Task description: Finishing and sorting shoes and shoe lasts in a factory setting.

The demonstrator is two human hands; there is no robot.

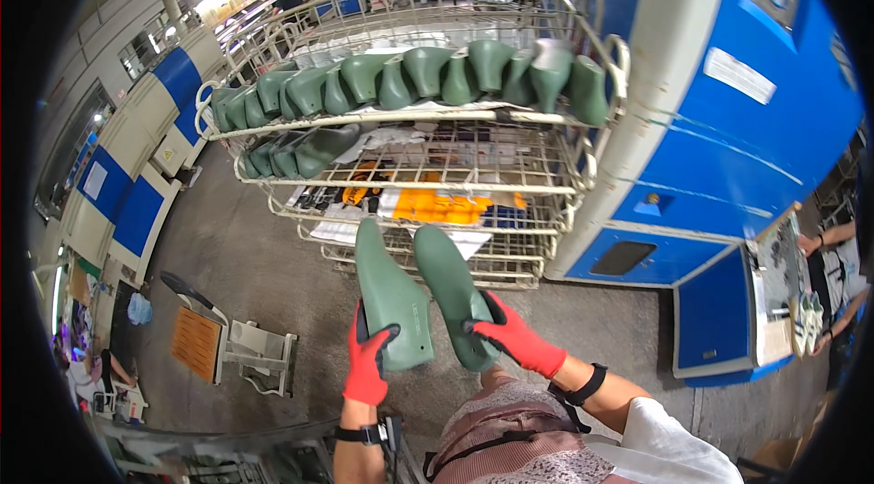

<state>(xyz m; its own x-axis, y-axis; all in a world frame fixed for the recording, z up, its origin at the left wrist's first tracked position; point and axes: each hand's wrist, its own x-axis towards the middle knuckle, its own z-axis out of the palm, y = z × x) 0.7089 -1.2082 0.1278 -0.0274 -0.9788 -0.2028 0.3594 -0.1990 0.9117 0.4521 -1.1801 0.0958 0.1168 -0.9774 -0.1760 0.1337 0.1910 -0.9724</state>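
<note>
I hold two green shoe lasts side by side, toes pointing away from me. My left hand, in a red and black glove, grips the heel end of the left green last. My right hand, gloved the same way, grips the right green last. Both lasts hang over the concrete floor, just in front of a white wire rack. A row of several more green lasts stands on the rack's top shelf.
A few green lasts lie on the second shelf at left, orange items lower down. A blue and white machine stands right of the rack. A small stool and frame sit on the floor at left. Another person's hands work at far right.
</note>
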